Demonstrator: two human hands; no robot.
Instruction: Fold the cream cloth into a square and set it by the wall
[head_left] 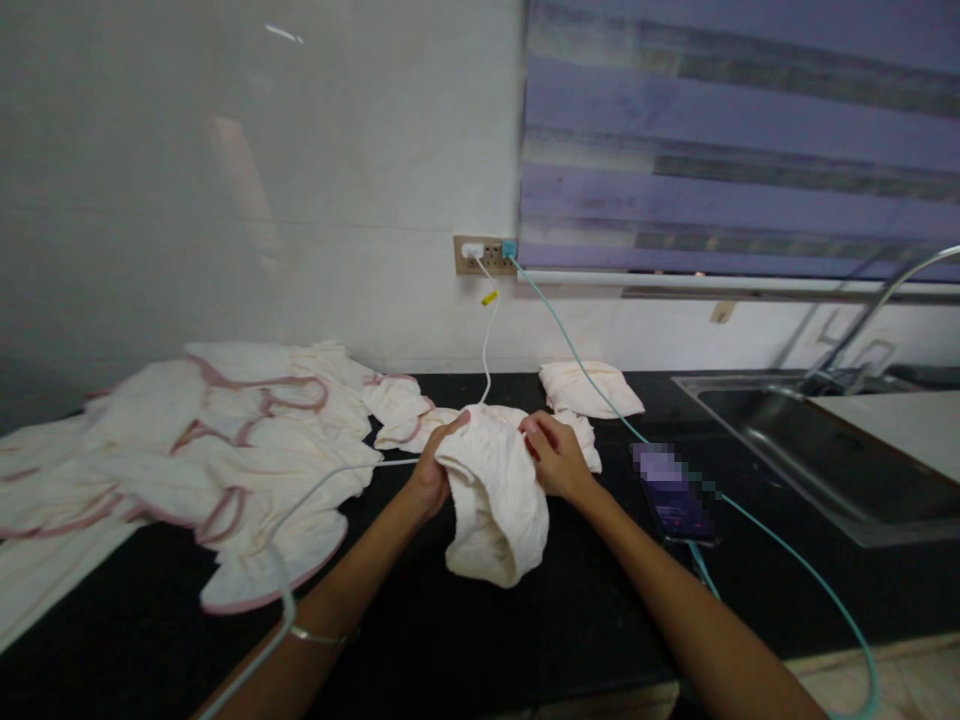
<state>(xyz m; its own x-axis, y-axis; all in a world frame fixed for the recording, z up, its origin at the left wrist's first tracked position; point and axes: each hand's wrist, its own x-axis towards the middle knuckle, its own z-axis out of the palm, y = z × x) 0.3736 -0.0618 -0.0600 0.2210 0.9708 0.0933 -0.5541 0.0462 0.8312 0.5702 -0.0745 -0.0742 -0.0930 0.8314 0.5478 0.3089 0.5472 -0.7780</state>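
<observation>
A small cream-white cloth garment (499,500) hangs between my hands over the black counter, its open edge facing down and toward me. On its left side, my left hand (436,470) grips the upper edge, thumb on top. My right hand (553,452) is curled at the garment's upper right, thumb and fingers pinching near its edge; the exact contact is partly hidden. More cream cloth (577,432) lies just behind my hands. To the left, a heap of cream garments with pink trim (285,440) is spread on the counter (600,620).
A phone (675,500) with a teal cable (795,545) lies right of my right arm. Further right is a steel sink (825,450) with a faucet (892,290). A folded cream cloth (589,388) rests by the wall. A white cord (281,560) crosses my left forearm; plugs fill a wall socket (491,257).
</observation>
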